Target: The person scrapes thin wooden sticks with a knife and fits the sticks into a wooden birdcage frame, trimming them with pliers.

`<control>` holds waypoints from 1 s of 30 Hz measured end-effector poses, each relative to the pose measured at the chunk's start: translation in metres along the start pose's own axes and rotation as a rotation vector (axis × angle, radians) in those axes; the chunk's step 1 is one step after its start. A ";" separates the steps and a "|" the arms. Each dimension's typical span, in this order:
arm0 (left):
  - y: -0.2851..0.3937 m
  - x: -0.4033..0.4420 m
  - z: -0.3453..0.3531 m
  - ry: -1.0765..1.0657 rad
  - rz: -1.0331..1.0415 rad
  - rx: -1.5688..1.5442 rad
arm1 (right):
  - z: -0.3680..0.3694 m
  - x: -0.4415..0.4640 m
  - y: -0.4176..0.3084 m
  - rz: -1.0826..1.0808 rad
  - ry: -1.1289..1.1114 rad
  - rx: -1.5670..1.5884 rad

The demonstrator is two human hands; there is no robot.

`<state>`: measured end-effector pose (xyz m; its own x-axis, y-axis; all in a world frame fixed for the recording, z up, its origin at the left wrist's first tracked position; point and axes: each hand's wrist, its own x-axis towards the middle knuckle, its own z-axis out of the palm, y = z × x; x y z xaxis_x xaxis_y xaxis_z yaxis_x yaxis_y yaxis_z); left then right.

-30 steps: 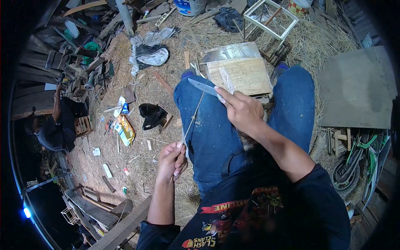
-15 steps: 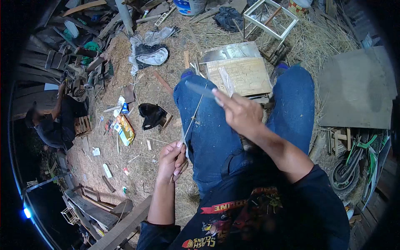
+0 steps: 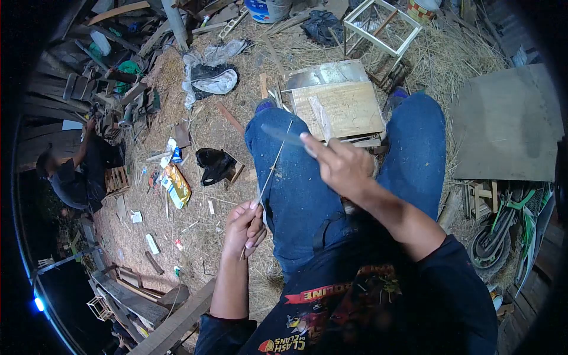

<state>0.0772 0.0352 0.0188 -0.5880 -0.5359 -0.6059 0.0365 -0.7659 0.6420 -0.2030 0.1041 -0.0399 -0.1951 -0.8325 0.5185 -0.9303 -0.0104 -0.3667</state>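
The left hand [image 3: 244,228] is closed around the lower part of a thin stick [image 3: 273,171], thumb and forefinger pinching it and its bottom end poking out below the fist. The stick slants up over the left thigh of the jeans [image 3: 302,207]. The right hand [image 3: 346,168] is closed on a knife [image 3: 278,134], forefinger stretched along it. The blade is blurred and lies across the stick near its top end; whether the two touch, I cannot tell.

Beyond the knees, a pale board [image 3: 346,112] lies between the feet, with a wooden frame [image 3: 384,29] farther off. On the straw-strewn ground to the left are a black bag [image 3: 214,165] and a yellow packet [image 3: 176,184]. A grey panel [image 3: 509,127] is at the right, a green-and-white bike [image 3: 494,242] just below it. At the far left sits another person [image 3: 77,183] in dark clothes.
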 end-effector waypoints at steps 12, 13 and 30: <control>0.001 -0.002 -0.001 -0.026 -0.017 -0.088 | -0.006 -0.006 0.005 0.052 -0.026 -0.063; 0.001 -0.002 -0.002 -0.028 -0.016 -0.065 | -0.007 -0.007 0.004 0.018 -0.026 -0.054; -0.004 -0.001 -0.002 -0.033 -0.035 -0.094 | -0.021 -0.006 0.003 0.141 -0.166 0.018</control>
<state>0.0790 0.0382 0.0160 -0.6166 -0.4971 -0.6105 0.0898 -0.8148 0.5728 -0.2108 0.1201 -0.0278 -0.2680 -0.9061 0.3274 -0.8912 0.1041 -0.4416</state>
